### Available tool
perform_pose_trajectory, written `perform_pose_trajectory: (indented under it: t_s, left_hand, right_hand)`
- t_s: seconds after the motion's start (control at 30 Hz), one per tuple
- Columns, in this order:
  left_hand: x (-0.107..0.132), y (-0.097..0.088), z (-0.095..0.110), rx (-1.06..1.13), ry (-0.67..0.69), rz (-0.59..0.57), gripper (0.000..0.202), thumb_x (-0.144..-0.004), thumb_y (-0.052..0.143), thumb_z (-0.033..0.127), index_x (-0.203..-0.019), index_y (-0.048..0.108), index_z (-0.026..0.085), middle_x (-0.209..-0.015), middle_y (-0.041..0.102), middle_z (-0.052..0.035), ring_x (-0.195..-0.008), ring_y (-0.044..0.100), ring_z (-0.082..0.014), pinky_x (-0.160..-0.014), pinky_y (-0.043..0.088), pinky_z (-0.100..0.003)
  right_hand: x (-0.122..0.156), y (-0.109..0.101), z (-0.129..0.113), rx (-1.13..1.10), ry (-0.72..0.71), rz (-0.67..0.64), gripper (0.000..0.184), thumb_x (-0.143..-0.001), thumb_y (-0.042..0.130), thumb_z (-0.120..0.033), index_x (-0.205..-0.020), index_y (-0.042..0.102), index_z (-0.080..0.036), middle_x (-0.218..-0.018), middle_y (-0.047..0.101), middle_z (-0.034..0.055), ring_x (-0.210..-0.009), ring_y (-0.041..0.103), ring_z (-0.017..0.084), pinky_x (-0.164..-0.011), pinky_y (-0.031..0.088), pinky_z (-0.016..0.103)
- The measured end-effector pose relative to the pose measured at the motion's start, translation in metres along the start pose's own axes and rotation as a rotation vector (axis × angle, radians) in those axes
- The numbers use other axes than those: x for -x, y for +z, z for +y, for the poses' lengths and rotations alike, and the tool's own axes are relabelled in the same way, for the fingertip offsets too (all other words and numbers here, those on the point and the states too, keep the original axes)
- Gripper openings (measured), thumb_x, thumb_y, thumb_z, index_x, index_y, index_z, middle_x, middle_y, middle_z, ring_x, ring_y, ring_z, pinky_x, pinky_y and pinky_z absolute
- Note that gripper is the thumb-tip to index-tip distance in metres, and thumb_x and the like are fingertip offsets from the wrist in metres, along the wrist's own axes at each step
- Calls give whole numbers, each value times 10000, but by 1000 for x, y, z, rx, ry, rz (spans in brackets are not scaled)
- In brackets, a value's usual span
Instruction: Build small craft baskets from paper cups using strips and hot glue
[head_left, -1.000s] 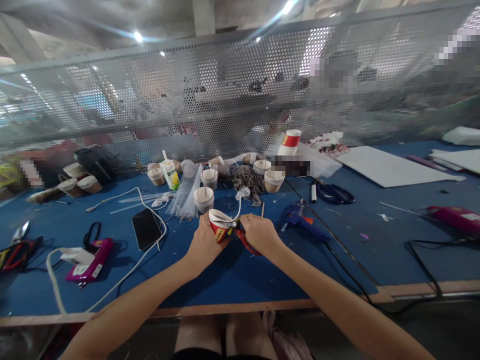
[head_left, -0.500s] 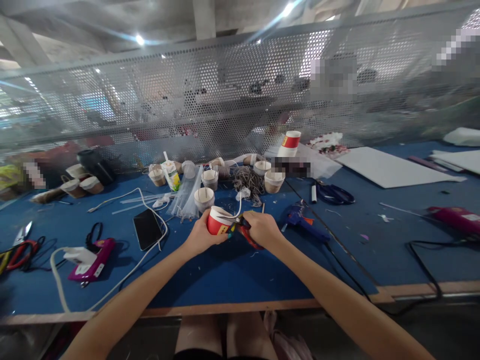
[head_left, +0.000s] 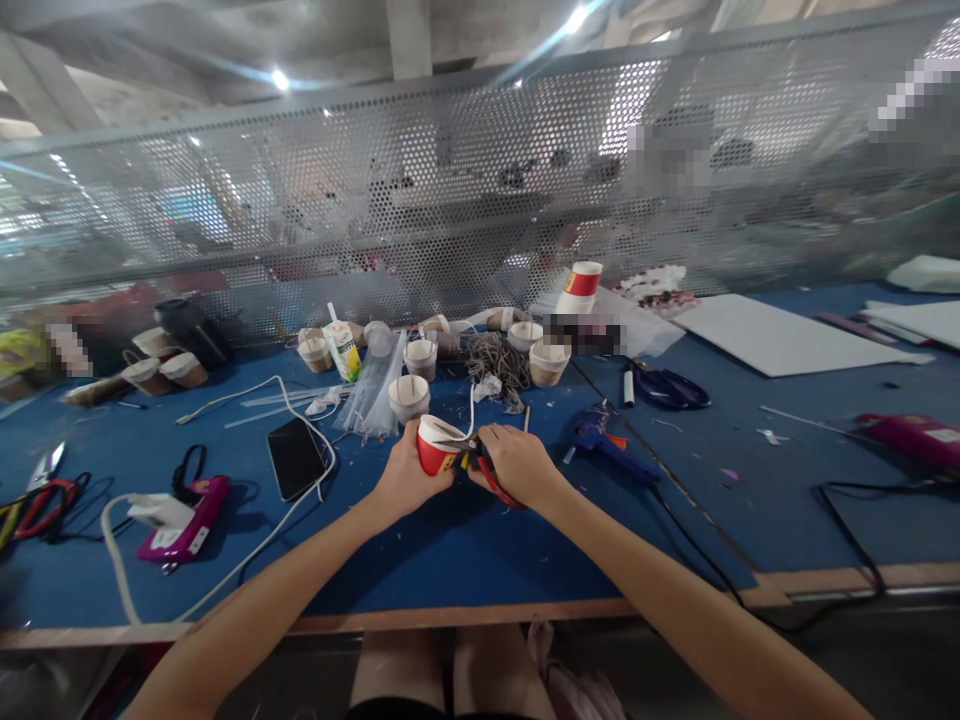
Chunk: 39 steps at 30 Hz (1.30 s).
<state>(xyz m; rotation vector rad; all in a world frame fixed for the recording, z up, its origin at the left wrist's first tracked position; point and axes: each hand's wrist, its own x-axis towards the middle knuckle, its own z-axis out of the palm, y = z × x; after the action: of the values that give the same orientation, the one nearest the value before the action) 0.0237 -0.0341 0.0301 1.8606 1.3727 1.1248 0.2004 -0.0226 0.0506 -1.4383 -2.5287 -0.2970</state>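
Note:
My left hand (head_left: pixel 409 472) is closed around a red and white paper cup (head_left: pixel 435 452), which tilts toward the right. In my right hand (head_left: pixel 514 462) is a pair of scissors (head_left: pixel 495 484) with red and yellow handles. The scissor blades meet the cup's rim on its right side. A thin white strip (head_left: pixel 472 412) curls up from the rim where the blades are. Just behind the cup stands a small cup with a pale lining (head_left: pixel 409 396). My fingers partly hide the cup and the scissor handles.
Several lined cups (head_left: pixel 549 362) and a heap of grey-brown cord (head_left: pixel 499 362) lie behind my hands. A blue glue gun (head_left: pixel 611 445) lies to the right. On the left are a phone (head_left: pixel 295 458), a cable and a purple power strip (head_left: pixel 187 520). A perforated metal screen (head_left: pixel 450 210) borders the back.
The cup has tipped and turned slightly in my left hand. My right hand and the scissors have shifted a little, and the white strip now stands farther left.

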Motion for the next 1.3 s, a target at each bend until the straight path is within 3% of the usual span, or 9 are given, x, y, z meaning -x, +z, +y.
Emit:
perform_pose_trajectory:
  t_s: [0.17,0.4,0.7,0.9,1.0,1.3]
  left_hand:
    - [2,1,2,-10,-14,1,545,-549,671,219,-1035,426,182,-898,629,-26,-759,608,-162,-710,491,-293]
    - [2,2,0,-45,-52,2,558,-559,674,248,-1049,416,178,-898,621,-37,-757,612,-172,-705,493,-305]
    - [4,6,-1,-146,-40,80,612,-589,659,251,-1132,388,169,-1024,589,-99,-940,593,-234,-797,475,-358]
    - [5,7,-1,-171,-73,87,614,-587,664,246,-1131,385,176,-1007,593,-91,-914,606,-234,-770,483,-355]
    - [6,7,1,-164,-83,94,598,-594,660,244,-1121,386,175,-1001,591,-91,-929,602,-235,-768,483,-353]
    - [8,12,2,-145,-65,88,606,-597,663,240,-1124,375,164,-1060,569,-113,-996,575,-249,-819,471,-367]
  right_hand:
    - [-1,1,5,3,0,-53,232,-800,503,-339,-850,577,-124,-849,658,107,-802,611,212,-644,390,256]
    - [-1,0,10,53,40,-146,169,-843,418,-165,-887,576,-123,-892,668,114,-831,625,203,-592,370,240]
    - [0,2,-2,104,24,-91,275,-801,495,-367,-885,563,-114,-884,641,145,-792,610,240,-606,407,265]
    - [-1,-1,2,90,46,-156,169,-839,418,-168,-903,564,-115,-882,655,133,-817,620,225,-599,406,255]
    - [-2,-1,5,70,56,-167,179,-837,406,-145,-908,569,-116,-888,661,123,-820,625,224,-599,407,262]
    - [0,1,-3,94,17,-78,252,-834,450,-330,-892,571,-117,-884,643,143,-809,605,245,-601,410,276]
